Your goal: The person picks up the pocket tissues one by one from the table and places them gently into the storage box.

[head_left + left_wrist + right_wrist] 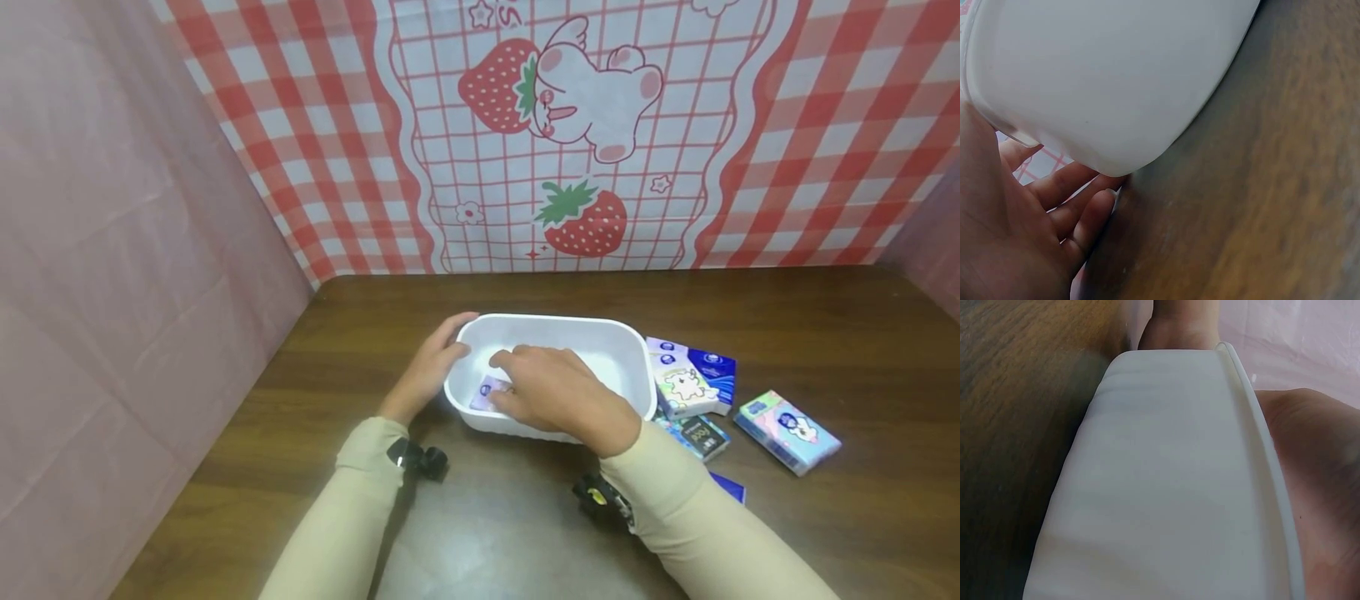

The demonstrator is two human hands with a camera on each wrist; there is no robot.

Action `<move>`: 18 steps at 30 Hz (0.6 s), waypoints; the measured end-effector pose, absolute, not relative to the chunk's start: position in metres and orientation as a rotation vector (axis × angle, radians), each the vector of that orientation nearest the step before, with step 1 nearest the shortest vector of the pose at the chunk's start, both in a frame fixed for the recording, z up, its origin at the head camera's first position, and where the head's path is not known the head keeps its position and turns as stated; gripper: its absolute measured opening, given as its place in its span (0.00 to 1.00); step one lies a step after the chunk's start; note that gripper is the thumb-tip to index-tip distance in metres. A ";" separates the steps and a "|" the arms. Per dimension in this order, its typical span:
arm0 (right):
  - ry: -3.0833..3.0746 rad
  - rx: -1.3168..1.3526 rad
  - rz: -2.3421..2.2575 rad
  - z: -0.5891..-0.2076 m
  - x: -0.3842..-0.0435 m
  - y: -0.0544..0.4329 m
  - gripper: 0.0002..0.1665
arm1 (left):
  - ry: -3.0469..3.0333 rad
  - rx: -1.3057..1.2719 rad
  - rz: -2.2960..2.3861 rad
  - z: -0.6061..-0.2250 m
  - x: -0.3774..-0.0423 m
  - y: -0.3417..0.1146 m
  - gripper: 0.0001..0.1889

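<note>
A white plastic bin stands on the table in the head view. My left hand holds its left end, thumb over the rim and fingers along the outside. The left wrist view shows those fingers against the bin's outer wall. Reaching over the near rim, my right hand is inside the bin, thumb and fingers at a small purple tissue pack near the left end. Part of the pack is hidden by the hand. In the right wrist view the bin's outer wall blocks the fingertips.
Right of the bin lie a white cartoon tissue pack, a dark blue pack and a teal-and-black pack. A blue-and-pink pack lies farther right. Another blue pack is partly behind my right sleeve. A checked cloth hangs behind the wooden table.
</note>
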State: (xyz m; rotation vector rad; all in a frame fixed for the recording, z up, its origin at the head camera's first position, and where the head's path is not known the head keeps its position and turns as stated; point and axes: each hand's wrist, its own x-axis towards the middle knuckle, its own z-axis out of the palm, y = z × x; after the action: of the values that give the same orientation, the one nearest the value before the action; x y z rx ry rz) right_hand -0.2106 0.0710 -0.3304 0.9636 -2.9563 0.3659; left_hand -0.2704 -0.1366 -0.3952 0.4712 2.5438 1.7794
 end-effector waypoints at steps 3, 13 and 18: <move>-2.958 0.961 0.368 -0.330 -0.210 0.071 0.31 | 2.538 0.457 1.775 -0.395 -0.270 -0.137 0.25; -2.900 0.972 0.374 -0.324 -0.207 0.069 0.30 | 2.482 0.445 1.774 -0.395 -0.271 -0.144 0.26; -2.846 0.975 0.350 -0.316 -0.203 0.073 0.30 | 2.493 0.470 1.793 -0.397 -0.274 -0.140 0.25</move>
State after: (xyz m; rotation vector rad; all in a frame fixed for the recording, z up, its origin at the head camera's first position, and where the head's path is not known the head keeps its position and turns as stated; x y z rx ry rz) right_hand -0.2028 0.0726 -0.3162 0.9751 -2.8461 0.3496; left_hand -0.2744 -0.1402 -0.3970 0.4696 2.4926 1.7926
